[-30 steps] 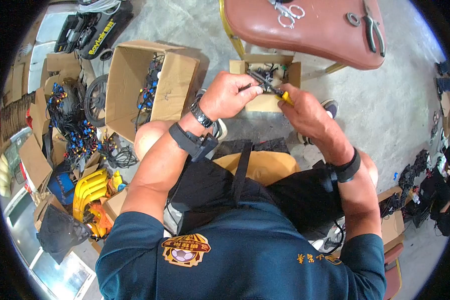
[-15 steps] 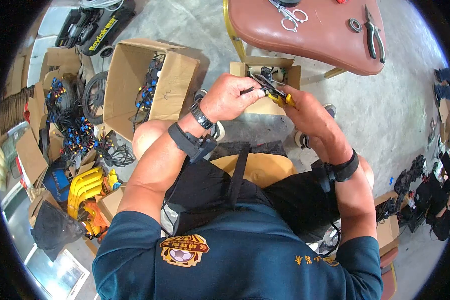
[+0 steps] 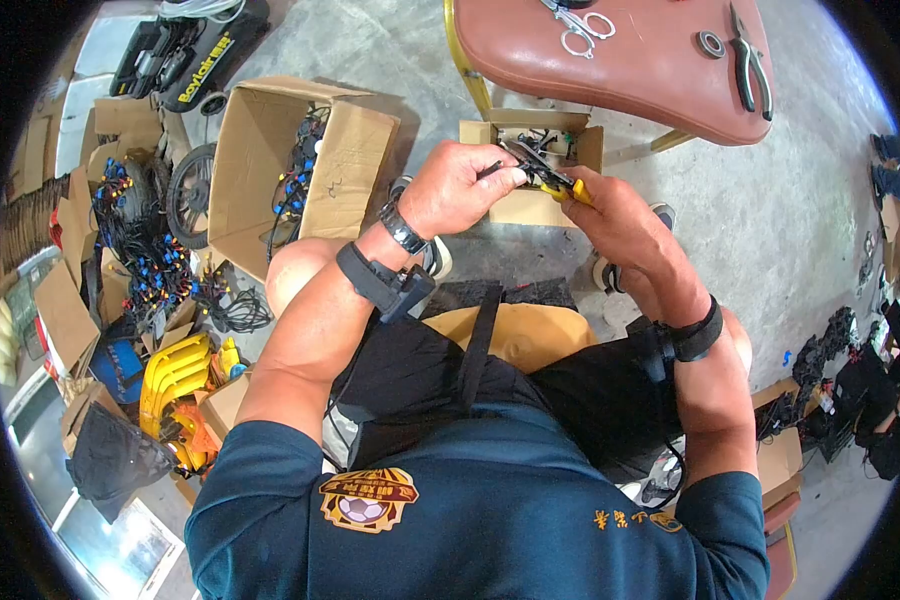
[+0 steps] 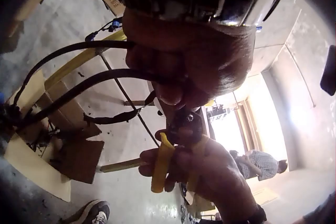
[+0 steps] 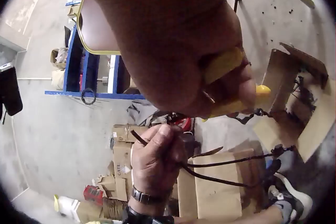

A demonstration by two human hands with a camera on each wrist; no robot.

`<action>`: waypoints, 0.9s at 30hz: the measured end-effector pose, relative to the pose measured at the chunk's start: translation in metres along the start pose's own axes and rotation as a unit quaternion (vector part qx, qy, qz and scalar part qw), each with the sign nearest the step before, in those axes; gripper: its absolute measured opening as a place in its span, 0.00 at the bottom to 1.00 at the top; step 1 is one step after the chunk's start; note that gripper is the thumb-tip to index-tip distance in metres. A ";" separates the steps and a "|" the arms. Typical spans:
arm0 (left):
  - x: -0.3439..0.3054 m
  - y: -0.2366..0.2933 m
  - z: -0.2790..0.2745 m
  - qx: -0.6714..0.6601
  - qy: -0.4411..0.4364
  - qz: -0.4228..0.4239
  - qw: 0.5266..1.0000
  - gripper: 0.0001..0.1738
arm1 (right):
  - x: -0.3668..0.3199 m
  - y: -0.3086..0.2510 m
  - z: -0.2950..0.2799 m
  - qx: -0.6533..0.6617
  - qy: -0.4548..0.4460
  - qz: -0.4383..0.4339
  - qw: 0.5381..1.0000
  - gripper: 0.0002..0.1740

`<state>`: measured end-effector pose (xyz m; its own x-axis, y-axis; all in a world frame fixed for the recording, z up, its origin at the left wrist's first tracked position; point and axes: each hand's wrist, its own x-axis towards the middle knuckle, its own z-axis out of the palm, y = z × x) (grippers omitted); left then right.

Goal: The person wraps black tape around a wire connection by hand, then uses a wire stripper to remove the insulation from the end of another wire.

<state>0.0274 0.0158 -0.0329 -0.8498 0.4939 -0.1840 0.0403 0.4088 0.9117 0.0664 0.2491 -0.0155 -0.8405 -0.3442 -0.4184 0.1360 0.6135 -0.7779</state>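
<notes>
My left hand [image 3: 452, 192] grips a black cable [image 3: 490, 171], whose short end sticks out beside the thumb. Two long strands of the cable [image 4: 68, 98] run from this fist down toward the small box in the left wrist view. My right hand [image 3: 618, 222] holds pliers with yellow handles [image 3: 582, 192], fingers wrapped round them. Their dark metal head [image 4: 186, 121] meets the left fingertips in the left wrist view. Both hands stand close together above a small open cardboard box [image 3: 532, 208] with dark wired parts inside.
A red padded chair [image 3: 610, 75] ahead carries scissors [image 3: 582, 32], a ring-shaped bearing [image 3: 710, 44] and second pliers [image 3: 748, 70]. At left stand a large cardboard box [image 3: 355, 160] of cables, a wheel [image 3: 190, 195] and a heap of wiring [image 3: 155, 250]. Dark clutter [image 3: 860, 390] lies at right.
The pliers' yellow handles spread apart between the first two frames and are slightly closer together now. The right hand shifted a little with them, while the left hand kept its grip almost in place.
</notes>
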 end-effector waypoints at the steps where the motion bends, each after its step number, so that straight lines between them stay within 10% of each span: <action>1: 0.000 -0.001 0.000 -0.003 0.000 -0.002 1.000 0.10 | 0.000 0.000 -0.001 0.006 -0.006 0.003 1.000 0.12; 27: 0.001 0.003 -0.001 0.091 -0.011 -0.002 0.996 0.13 | -0.002 0.002 0.001 -0.092 0.019 -0.071 0.993 0.17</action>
<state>0.0262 0.0161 -0.0301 -0.8380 0.5089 -0.1972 0.1334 0.5414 0.8301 0.0686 0.2506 -0.0169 -0.8640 -0.4117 -0.2899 -0.0803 0.6810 -0.7278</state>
